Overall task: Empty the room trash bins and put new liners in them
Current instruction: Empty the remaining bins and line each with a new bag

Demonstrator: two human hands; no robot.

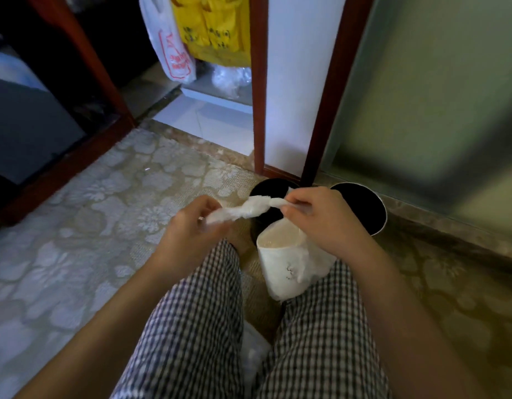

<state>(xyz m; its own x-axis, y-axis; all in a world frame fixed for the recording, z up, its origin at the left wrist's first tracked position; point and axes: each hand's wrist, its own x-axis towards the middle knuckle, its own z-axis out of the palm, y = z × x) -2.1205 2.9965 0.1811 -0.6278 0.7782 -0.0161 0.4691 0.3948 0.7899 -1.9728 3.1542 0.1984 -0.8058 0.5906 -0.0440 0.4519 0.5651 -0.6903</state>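
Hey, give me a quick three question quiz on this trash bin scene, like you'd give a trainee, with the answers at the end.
1. True or false: the left hand and the right hand both grip the twisted white bag.
2. How many black bins stand on the floor just beyond the hands? A) one B) two C) four
3. Fill in: the hanging bag just right of the white red-printed bag is coloured ____.
Key: 1 true; 2 B; 3 yellow.
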